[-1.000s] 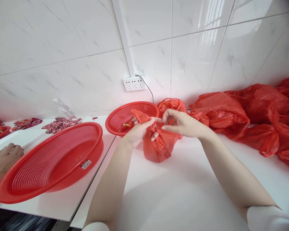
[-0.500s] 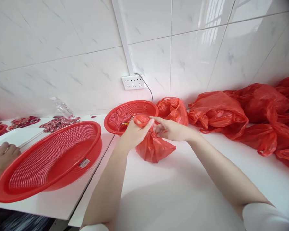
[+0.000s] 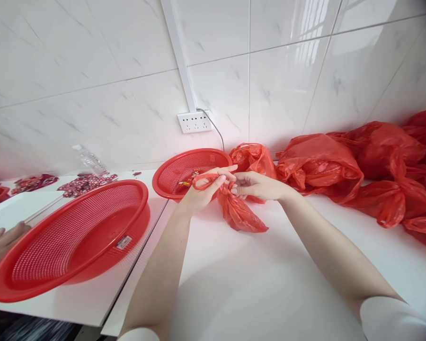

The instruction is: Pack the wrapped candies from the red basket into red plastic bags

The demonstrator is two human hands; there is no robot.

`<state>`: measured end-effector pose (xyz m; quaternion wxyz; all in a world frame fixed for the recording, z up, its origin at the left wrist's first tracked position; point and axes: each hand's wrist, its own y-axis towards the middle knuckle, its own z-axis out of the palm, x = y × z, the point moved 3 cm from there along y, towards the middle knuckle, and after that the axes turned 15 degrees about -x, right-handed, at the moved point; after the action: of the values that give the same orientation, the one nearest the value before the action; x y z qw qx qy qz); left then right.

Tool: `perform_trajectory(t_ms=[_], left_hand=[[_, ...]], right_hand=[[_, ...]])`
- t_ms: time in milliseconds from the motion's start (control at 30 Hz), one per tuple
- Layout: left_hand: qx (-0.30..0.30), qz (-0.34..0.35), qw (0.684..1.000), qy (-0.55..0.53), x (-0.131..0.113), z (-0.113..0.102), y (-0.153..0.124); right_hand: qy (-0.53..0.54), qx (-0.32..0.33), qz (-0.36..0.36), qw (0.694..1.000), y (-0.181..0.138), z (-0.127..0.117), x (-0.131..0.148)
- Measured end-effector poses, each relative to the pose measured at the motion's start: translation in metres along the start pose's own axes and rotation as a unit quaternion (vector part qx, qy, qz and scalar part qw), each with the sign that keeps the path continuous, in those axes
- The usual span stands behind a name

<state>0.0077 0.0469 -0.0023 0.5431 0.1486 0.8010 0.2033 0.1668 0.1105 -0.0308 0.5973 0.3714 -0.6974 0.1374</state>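
Observation:
A red plastic bag (image 3: pixel 239 212) hangs gathered at its neck between my two hands, its lower part over the white table. My left hand (image 3: pixel 206 189) grips the bag's handle, and a loop of red plastic shows around it. Pinched at the gathered neck, my right hand (image 3: pixel 253 185) has its thumb and fingers closed on the same bag. What lies inside the bag is hidden. Just behind my left hand stands a small red basket (image 3: pixel 163 177) with a few colourful wrapped pieces (image 3: pixel 184 183) in it.
A large red basket (image 3: pixel 124 208) sits to the left, beside another person's hand (image 3: pixel 3 241) and a white tray (image 3: pixel 31 203). Several filled red bags (image 3: pixel 319 158) line the wall at right. A clear bottle (image 3: pixel 90 158) and a wall socket (image 3: pixel 194 122) are behind.
The bag has swung slightly right and turned, looking narrower. My left hand's fingers have stretched rightward, and the handle loop has opened wider. The other person's hand shifted slightly.

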Motion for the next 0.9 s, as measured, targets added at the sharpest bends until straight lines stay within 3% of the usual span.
perform_trajectory(t_ms=[167, 333, 467, 700, 900], left_hand=[[-0.006, -0.035, 0.999, 0.034, 0.001, 0.002, -0.001], [-0.040, -0.064, 0.991, 0.110, 0.003, -0.006, -0.005], [-0.025, -0.072, 0.983, 0.165, 0.006, -0.009, -0.008], [-0.005, -0.046, 0.979, 0.198, -0.001, -0.003, -0.010], [-0.006, -0.043, 0.978, 0.205, -0.005, 0.000, -0.013]], right_hand=[[-0.092, -0.082, -0.043, 0.991, -0.002, -0.012, 0.005], [-0.144, -0.072, -0.052, 0.986, -0.014, -0.023, 0.020], [-0.152, -0.075, -0.050, 0.984, -0.022, -0.025, 0.027], [-0.057, -0.166, -0.136, 0.975, -0.017, -0.016, 0.029], [0.019, -0.145, -0.126, 0.981, -0.016, -0.005, 0.029]])
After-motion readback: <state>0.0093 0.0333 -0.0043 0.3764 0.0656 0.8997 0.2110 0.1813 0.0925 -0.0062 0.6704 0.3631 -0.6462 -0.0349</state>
